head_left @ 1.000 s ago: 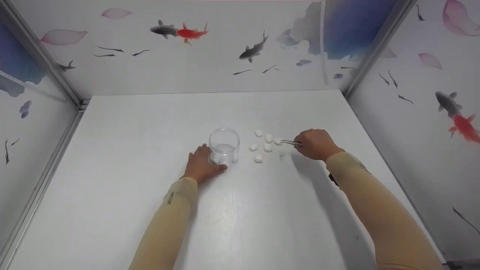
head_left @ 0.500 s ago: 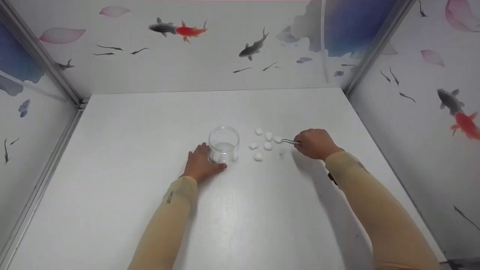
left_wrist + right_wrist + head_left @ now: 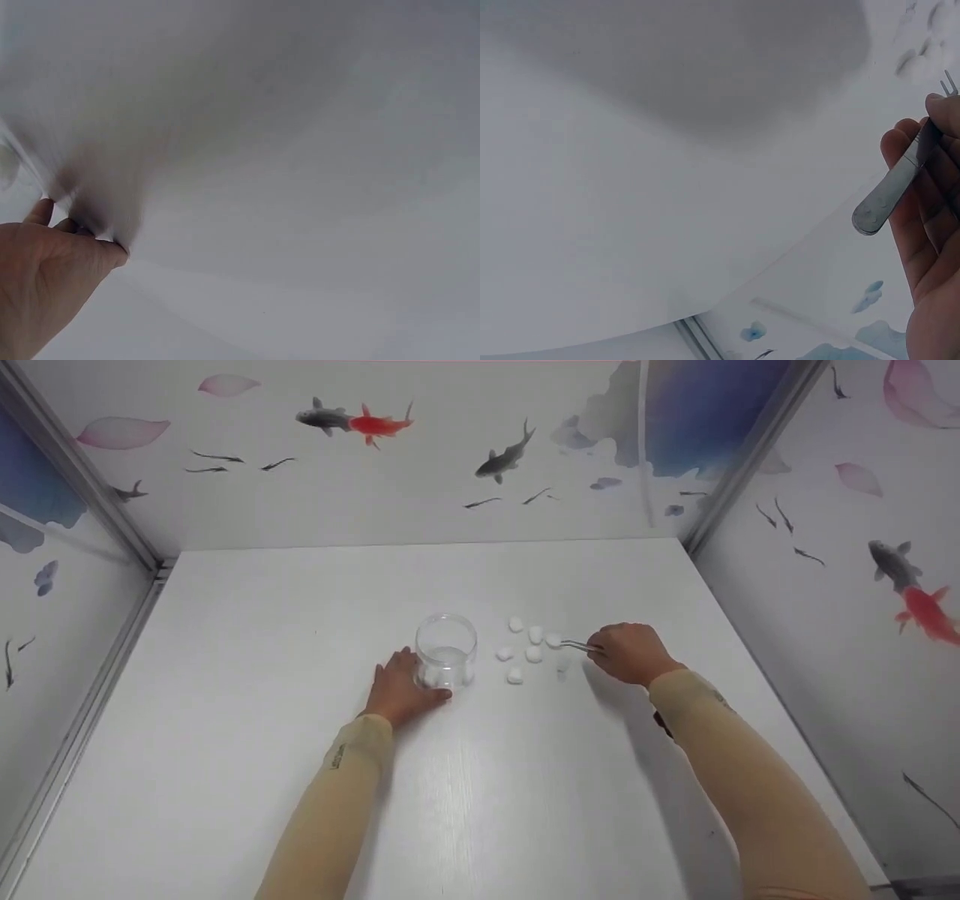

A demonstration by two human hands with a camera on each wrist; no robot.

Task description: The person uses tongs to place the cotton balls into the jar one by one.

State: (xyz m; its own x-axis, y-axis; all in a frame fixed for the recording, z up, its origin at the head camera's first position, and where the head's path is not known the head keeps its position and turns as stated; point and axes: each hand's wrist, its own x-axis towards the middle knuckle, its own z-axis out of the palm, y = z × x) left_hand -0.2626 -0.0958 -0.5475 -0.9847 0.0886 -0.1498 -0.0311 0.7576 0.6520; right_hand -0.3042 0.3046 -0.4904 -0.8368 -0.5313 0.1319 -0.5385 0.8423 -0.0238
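Note:
A clear round jar (image 3: 447,631) stands upright and uncovered on the white table. My left hand (image 3: 403,688) holds it from the left and near side, fingers at its side and thumb across its front. Whitish patches show through the lower wall. My right hand (image 3: 634,651) grips metal tweezers (image 3: 581,646) that point left, their tips right at a cotton ball (image 3: 553,640). Several other cotton balls, one of them the nearest (image 3: 514,676), lie scattered between jar and tweezers. In the right wrist view, the broad end of the tweezers (image 3: 885,202) sticks out past the fingers.
The white tabletop (image 3: 300,607) is bounded by a back wall (image 3: 420,510) and side walls printed with fish and petals. Metal rails (image 3: 135,525) run along the corners. Beige sleeves cover both forearms.
Both hands stay nearly in place; the view shifts slightly. The tweezers' tips remain at the same cotton ball, and the jar and other cotton balls have not visibly moved.

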